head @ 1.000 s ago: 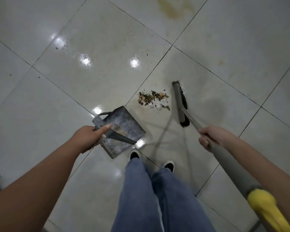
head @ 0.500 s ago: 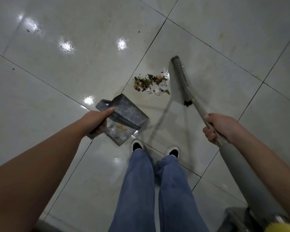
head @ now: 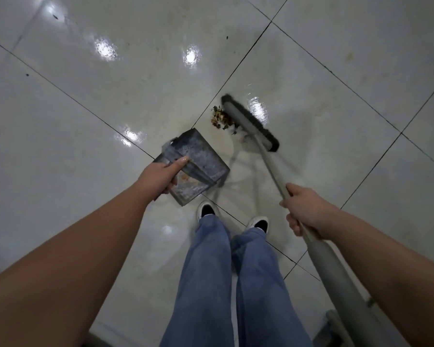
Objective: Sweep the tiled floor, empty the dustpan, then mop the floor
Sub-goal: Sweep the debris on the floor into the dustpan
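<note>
Grey metal dustpan (head: 198,169) hangs tilted in the left hand (head: 161,177), whose grip is closed around its handle, thumb on top, just ahead of the white shoes (head: 206,209). Closed too is the right hand's (head: 305,214) grip, on the broom (head: 251,122) handle. The broom's bristle head rests on the glossy white tiled floor (head: 85,121), touching a small pile of debris (head: 222,118) that lies near the dustpan, beside a dark grout line.

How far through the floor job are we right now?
Sweeping is nearly done: debris sits gathered in one pile against the broom head. In hand: left hand holds the dustpan, right hand the broom handle. Left: scooping, emptying, mopping.
</note>
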### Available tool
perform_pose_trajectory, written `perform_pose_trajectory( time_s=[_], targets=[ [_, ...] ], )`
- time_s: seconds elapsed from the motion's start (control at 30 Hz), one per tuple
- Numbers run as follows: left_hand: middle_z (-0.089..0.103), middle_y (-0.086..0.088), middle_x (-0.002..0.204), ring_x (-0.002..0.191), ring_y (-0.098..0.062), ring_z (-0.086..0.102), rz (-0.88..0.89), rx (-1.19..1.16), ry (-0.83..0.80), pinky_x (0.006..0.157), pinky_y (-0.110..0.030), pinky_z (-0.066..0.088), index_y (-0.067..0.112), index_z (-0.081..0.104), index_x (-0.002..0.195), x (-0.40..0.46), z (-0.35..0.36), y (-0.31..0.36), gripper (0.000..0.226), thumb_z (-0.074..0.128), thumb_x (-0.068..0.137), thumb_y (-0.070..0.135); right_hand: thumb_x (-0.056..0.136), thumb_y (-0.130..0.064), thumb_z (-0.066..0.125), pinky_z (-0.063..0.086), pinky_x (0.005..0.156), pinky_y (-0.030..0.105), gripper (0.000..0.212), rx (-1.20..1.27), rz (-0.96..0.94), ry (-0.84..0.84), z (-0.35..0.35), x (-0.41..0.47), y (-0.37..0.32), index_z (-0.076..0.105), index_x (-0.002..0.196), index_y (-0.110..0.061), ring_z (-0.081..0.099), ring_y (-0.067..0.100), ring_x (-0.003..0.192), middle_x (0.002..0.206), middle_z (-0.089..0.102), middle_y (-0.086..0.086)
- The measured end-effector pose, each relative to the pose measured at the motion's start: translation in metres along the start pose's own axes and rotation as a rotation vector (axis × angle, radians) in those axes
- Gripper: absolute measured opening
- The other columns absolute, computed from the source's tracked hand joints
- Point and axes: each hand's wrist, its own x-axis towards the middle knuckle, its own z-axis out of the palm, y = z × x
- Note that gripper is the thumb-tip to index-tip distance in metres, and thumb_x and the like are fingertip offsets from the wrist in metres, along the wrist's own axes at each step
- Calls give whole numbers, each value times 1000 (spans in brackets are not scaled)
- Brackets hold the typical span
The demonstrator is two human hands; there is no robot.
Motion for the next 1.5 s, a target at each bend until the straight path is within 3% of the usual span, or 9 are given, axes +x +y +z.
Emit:
perform_pose_trajectory(
  time_s=[0.1,0.2,0.5,0.83,0.93,1.0,1.17,1.33,1.5],
  targets=[
    [49,-7,48,35,-16,42,4,6,14,41,-22,34,12,50,50,2,1,1,61,56,74,69,92,0,36,30,34,16,43,-29,19,-133,20,-22,9,34,135,-7,33,15,23,32,35,5],
    [47,-4,45,33,-16,42,-4,0,6,39,-22,34,12,51,52,0,3,1,63,55,72,71,94,-4,39,27,33,11,38,54,69,-221,17,-44,8,37,132,-9,30,10,24,44,34,6],
    [55,-6,58,53,-21,52,-38,141,35,54,-27,41,10,52,59,-21,5,-24,62,46,81,68,96,-11,46,27,28,11,39,201,61,-88,-48,-97,-1,47,129,-32,30,10,24,39,42,4],
    [56,-9,54,51,-23,51,-140,-21,138,53,-28,42,7,55,61,-60,13,-59,67,45,81,69,96,-3,39,27,30,6,41,-70,-128,42,-74,-40,-50,35,137,0,28,7,17,58,32,8],
    [53,-8,52,48,-22,48,-147,-70,169,50,-27,39,8,52,60,-70,26,-77,65,47,80,70,97,-4,37,30,29,9,20,-168,-141,17,-62,-17,-60,47,113,-7,30,9,15,56,34,9],
    [53,-8,55,49,-21,48,-177,-113,172,50,-27,39,8,52,62,-75,36,-88,63,48,80,68,96,-2,37,31,28,11,8,-228,-146,-1,-48,-4,-63,41,100,-8,31,12,14,55,35,9],
    [52,-7,57,52,-20,49,-269,-285,259,53,-26,38,10,49,58,-79,36,-114,62,48,80,68,95,-1,38,33,29,10,17,-360,-153,-80,-3,8,-43,40,79,-9,38,14,19,37,42,12],
    [52,-6,56,53,-21,49,-289,-390,258,61,-28,41,12,48,55,-80,49,-131,63,48,79,70,91,2,36,33,34,17,30,-520,-207,-185,40,-15,6,48,118,-1,38,16,27,43,38,9],
    [49,-4,53,50,-18,47,-279,-413,267,50,-26,35,13,47,54,-89,53,-140,62,46,80,69,89,3,39,31,29,12,38,-483,-130,-340,57,-47,35,42,126,4,33,9,22,27,35,-4]
  ],
)
